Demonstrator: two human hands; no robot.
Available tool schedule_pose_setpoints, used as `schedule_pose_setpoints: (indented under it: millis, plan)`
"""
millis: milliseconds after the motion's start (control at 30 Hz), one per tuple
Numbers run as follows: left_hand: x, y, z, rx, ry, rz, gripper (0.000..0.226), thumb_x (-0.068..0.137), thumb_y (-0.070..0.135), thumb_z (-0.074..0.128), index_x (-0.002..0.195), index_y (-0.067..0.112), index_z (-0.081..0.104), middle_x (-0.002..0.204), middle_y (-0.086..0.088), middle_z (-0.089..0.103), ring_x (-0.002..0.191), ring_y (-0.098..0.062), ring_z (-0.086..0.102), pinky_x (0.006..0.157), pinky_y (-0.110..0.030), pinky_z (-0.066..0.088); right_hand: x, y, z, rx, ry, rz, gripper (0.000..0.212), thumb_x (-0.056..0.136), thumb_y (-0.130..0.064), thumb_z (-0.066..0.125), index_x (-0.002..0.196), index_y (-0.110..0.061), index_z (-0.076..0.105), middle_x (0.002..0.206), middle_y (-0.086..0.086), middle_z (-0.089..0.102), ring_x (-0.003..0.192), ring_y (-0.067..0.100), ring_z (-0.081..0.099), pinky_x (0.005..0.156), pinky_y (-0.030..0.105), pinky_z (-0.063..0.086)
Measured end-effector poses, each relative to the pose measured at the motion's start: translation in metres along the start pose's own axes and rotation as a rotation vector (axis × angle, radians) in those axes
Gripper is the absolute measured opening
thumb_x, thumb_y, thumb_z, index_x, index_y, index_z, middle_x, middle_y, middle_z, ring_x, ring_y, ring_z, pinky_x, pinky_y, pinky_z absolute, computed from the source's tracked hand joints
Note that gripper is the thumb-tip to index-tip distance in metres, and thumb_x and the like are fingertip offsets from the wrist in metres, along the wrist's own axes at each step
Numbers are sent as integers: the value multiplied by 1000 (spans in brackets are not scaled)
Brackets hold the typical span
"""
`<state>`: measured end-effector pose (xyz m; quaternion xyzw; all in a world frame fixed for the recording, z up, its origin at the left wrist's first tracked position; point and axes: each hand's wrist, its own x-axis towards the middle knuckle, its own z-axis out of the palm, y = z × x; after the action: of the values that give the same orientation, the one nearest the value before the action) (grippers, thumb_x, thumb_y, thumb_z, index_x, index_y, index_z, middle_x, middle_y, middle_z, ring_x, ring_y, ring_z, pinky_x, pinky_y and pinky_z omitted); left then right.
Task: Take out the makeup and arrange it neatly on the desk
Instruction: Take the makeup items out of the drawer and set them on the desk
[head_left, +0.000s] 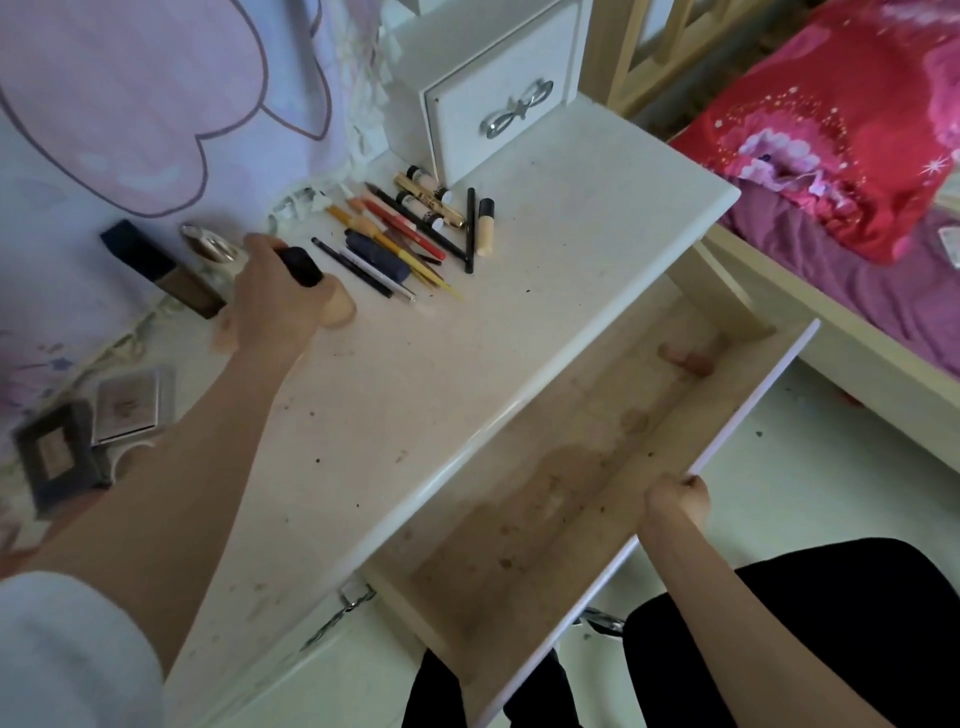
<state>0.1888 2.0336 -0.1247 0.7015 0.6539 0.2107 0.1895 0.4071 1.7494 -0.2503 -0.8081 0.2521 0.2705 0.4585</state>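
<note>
The left hand (270, 296) curled round a foundation bottle (324, 291) with a black cap, its beige body lying against the white surface (415, 374). Just beyond that hand's fingers stood a round mirrored compact (210, 244) and a dark rectangular bottle (156, 267). To the right of the hand, near but apart, lay a row of pencils and liners (400, 239), small tubes (428, 200) and a pale concealer (485, 226), below a small white drawer box (493, 111). Beside the left forearm sat two eyeshadow palettes (93, 421). The right hand (678, 499) gripped the front edge of the pulled-out drawer (571, 467), fingers curled over it. A pink object (685, 358) lay at the drawer's far end.
</note>
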Motion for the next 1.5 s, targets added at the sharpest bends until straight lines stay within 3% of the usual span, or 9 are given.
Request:
schedule_pose_setpoints:
  millis: [133, 233, 400, 700, 800, 867, 967, 1300, 1500]
  plan:
    - [-4, -9, 11, -40, 14, -48, 49, 82, 26, 66, 118, -2, 46, 118, -21, 54, 109, -34, 51, 81, -35, 38, -1, 6, -4, 6, -5, -18, 40, 91, -21, 55, 130, -14, 54, 112, 16, 65, 99, 32, 60, 94, 44, 47]
    - [-8, -18, 19, -107, 13, -67, 44, 80, 20, 68, 116, 0, 52, 116, -18, 58, 107, -33, 54, 85, -33, 39, 0, 8, -6, -54, 30, -40, 36, 87, -26, 61, 121, -14, 61, 103, 15, 68, 95, 37, 63, 87, 50, 51]
    - [-5, -27, 23, -153, 41, -53, 41, 79, 15, 69, 115, 1, 55, 113, -15, 61, 102, -29, 57, 80, -24, 36, -2, 9, -5, -120, 67, -60, 20, 84, -30, 63, 72, -14, 62, 67, 7, 60, 73, 34, 62, 76, 50, 55]
    - [21, -23, 22, -214, 120, -153, 41, 82, 12, 61, 122, 7, 53, 119, -12, 59, 110, -25, 54, 80, -18, 33, 2, 10, -4, -177, 79, -78, 19, 83, -30, 62, 78, -12, 65, 69, 12, 60, 67, 32, 58, 71, 44, 53]
    - [7, -22, 22, -242, 156, -165, 55, 85, 15, 59, 135, 8, 37, 127, -14, 48, 113, -26, 50, 93, -22, 37, 0, 8, -4, -183, 74, -98, 17, 82, -28, 60, 75, -12, 63, 66, 10, 58, 69, 32, 58, 73, 46, 54]
    - [-21, -18, 27, -241, 221, -90, 58, 85, 14, 60, 136, 7, 33, 126, -15, 44, 111, -26, 48, 98, -34, 40, 0, 7, -7, -181, 61, -100, 16, 82, -27, 60, 77, -12, 64, 68, 10, 59, 72, 33, 59, 75, 46, 54]
    - [-78, 2, 46, -275, 220, 100, 46, 86, 9, 58, 128, 7, 39, 119, -13, 45, 102, -20, 47, 87, -32, 44, 3, 6, -12, -167, 24, -107, 17, 82, -27, 62, 76, -11, 65, 69, 10, 61, 70, 31, 60, 71, 42, 54]
    - [-173, 93, 151, 26, -283, 827, 28, 81, 1, 62, 109, 4, 60, 105, -13, 61, 99, -31, 58, 84, -43, 49, 26, 2, -30, -179, -184, -134, 29, 84, -33, 63, 62, -15, 63, 67, 11, 67, 77, 34, 66, 80, 49, 53]
    - [-174, 143, 250, 217, -546, 955, 50, 89, 3, 46, 138, 9, 36, 139, -7, 40, 127, -24, 38, 104, -37, 34, 51, 1, -44, 30, -420, -6, 26, 82, -27, 69, 83, -2, 67, 73, 15, 70, 66, 29, 70, 63, 36, 59]
